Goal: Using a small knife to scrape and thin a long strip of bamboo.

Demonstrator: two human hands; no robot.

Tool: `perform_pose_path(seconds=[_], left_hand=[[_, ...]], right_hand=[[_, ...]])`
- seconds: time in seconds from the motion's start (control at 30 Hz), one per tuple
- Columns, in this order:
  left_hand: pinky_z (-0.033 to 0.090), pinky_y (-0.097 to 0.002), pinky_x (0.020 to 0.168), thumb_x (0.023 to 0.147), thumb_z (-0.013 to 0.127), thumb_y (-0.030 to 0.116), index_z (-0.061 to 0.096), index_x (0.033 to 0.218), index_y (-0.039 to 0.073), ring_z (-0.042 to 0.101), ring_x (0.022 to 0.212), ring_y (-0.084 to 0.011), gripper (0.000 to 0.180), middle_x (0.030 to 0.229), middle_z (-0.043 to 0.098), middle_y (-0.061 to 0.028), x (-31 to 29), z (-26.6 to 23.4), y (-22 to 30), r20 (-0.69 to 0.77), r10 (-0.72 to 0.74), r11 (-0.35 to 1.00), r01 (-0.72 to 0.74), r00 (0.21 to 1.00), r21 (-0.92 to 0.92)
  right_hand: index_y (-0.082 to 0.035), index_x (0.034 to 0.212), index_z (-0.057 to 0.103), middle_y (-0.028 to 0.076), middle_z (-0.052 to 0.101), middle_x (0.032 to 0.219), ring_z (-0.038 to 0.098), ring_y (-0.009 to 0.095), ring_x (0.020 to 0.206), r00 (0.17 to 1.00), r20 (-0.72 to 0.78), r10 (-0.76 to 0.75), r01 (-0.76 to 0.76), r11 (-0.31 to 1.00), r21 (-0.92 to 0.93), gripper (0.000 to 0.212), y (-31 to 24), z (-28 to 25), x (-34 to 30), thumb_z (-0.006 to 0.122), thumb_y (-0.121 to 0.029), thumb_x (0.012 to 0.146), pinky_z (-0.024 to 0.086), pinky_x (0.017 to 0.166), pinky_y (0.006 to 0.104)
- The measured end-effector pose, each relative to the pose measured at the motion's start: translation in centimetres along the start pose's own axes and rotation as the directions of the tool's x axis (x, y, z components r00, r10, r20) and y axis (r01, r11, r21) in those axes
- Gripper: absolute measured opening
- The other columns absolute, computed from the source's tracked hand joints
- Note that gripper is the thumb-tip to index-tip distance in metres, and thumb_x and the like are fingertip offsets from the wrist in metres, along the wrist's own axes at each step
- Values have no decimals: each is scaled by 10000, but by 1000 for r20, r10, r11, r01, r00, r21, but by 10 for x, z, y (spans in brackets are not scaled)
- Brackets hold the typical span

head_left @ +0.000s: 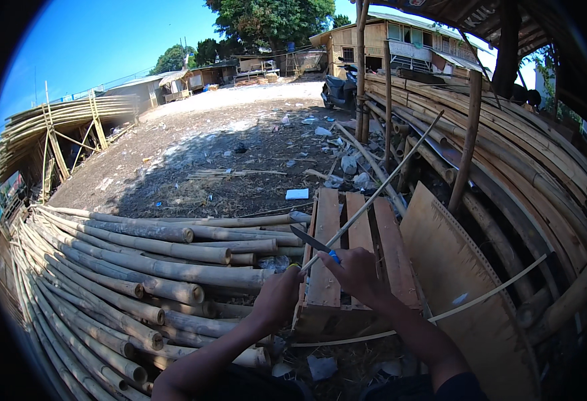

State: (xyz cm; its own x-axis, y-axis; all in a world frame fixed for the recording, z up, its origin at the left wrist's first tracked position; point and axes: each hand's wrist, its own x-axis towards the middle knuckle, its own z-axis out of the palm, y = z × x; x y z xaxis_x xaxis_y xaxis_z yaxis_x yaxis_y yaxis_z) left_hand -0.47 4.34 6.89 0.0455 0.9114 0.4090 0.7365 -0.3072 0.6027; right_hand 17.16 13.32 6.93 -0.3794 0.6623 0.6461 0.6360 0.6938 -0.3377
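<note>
So my read is we're mid-job on some knife work, probably trimming or shaving a long bamboo strip [357,211]. The strip slants from the left hand [277,297] up over the wooden crate [397,260], its far end sticking out near the stacked planks [541,144] on the right.

Left-hand fingers look wrapped tight around the near end of the strip (there's a speck of yellow-green by the thumb, no idea what it is). Right hand [357,274] has its fingers clamped on the blue handle of a knife [312,240], blade pointing up and to the left, right by the strip. Can't tell from this angle whether the edge is actually biting.

IMO the next move calls for a firm left grip and a shallow blade angle, with the stroke kept clear of the left thumb, which sits awfully close. Long free end could wobble too.

Another thin strip [481,297] lies across the plywood sheet [454,257], and the bamboo poles [173,267] are piled on the left.
</note>
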Motion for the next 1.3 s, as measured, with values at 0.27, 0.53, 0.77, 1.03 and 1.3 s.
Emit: perform_pose_path(seconds=[0.27, 0.53, 0.77, 1.03, 1.3], left_hand=[[413, -492, 597, 951, 485, 156, 545, 877, -14, 577, 707, -439, 195, 685, 580, -231, 6, -7, -11, -31, -67, 998, 67, 997, 15], [397, -522, 591, 942, 506, 140, 511, 932, 13, 562, 698, -448, 127, 685, 569, -224, 0, -7, -3, -15, 7, 995, -6, 1000, 99], [404, -492, 591, 936, 519, 132, 530, 889, -2, 564, 694, -445, 143, 675, 561, -235, 2, 1, -9, -47, 20, 1000, -20, 999, 0], [393, -447, 553, 945, 509, 144, 544, 872, -19, 566, 650, -422, 182, 652, 564, -216, 5, -23, -4, -83, -75, 996, 72, 994, -45], [381, -423, 515, 960, 481, 150, 547, 861, -17, 569, 560, -353, 205, 600, 547, -186, 11, -28, -7, -153, -47, 995, 34, 987, -90]], right_hand=[[14, 571, 545, 161, 447, 468, 493, 322, 454, 931, -135, 340, -332, 940, 79, 598, 61, -41, 24, 488, -450, 943, 384, 511, 427], [-18, 589, 603, 122, 463, 454, 507, 289, 425, 995, 102, -1, -5, 998, 57, 560, -8, -18, 1, 539, -471, 912, 385, 460, 394], [-54, 591, 582, 115, 510, 473, 556, 298, 460, 987, 118, 107, -116, 990, 77, 560, 5, -14, 5, 479, -481, 938, 438, 481, 426], [9, 652, 596, 189, 551, 539, 585, 390, 555, 884, -268, 382, -405, 914, -35, 570, 97, -49, 22, 496, -478, 931, 450, 550, 456], [33, 578, 461, 125, 388, 473, 426, 259, 442, 930, -185, 317, -253, 919, 301, 592, 67, -48, 22, 505, -427, 947, 325, 491, 406]])
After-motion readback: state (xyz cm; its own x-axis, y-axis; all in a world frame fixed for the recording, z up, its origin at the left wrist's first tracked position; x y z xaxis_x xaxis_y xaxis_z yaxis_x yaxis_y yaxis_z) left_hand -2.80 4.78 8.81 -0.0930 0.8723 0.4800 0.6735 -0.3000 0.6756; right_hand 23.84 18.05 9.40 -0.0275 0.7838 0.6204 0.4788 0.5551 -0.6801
